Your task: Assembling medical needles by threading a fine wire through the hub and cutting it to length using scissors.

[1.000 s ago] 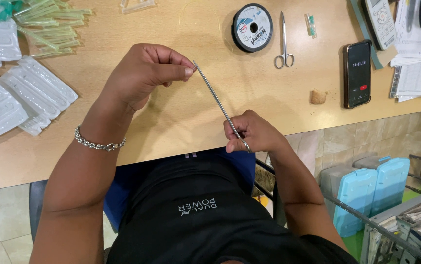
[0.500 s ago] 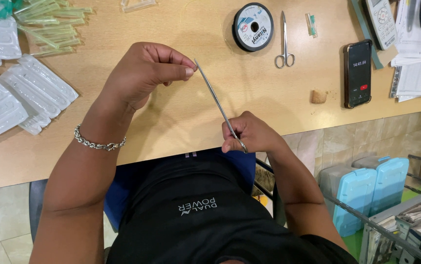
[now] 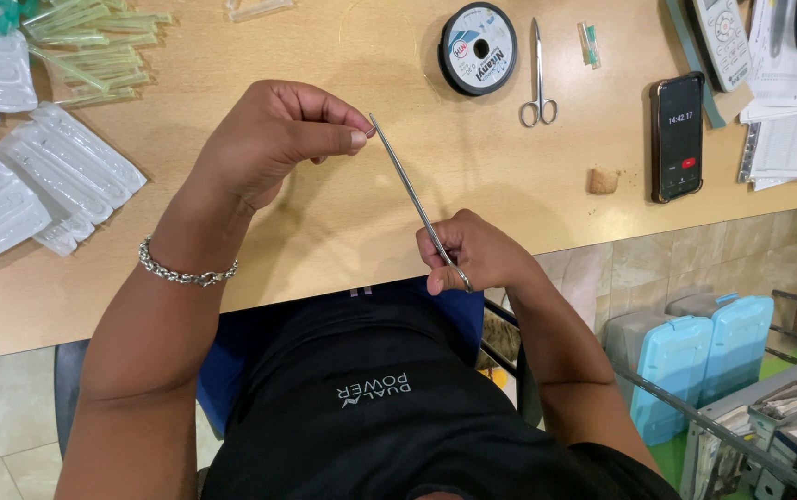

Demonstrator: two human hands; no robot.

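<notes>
We pinch the tip of a slim metal tool in our left hand while our right hand closes its grip on the lower handle end, just off the desk edge; a firm, steady pinch at both ends keeps it taut, and from half a second earlier little has shifted

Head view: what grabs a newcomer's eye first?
The long thin metal forceps-like tool slants across the centre, its tip pinched by the left hand and its handle end in the right hand. Behind on the wooden table, a round black line spool lies beside small steel scissors.
</notes>
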